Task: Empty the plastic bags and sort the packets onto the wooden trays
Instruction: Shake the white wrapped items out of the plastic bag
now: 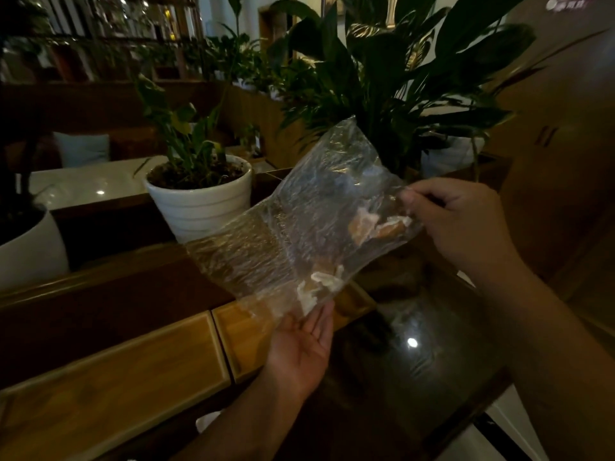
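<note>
A clear, crinkled plastic bag [299,221] is held up in the air over the table. My right hand [459,224] pinches its right edge between thumb and fingers. My left hand [303,344] is palm up under the bag's lower corner, fingers touching the plastic. Inside the bag, two small orange-and-white packets show: one [376,226] near my right hand and one [319,284] near the lower edge. Two wooden trays lie side by side below: a large one [109,387] at the left and another [246,331] partly hidden behind the bag and my left hand.
A white pot with a green plant [199,197] stands behind the trays, another white pot [30,254] at the far left, and a big leafy plant [399,78] behind the bag. The dark glossy table [416,367] reflects a lamp. A white table [83,184] lies beyond.
</note>
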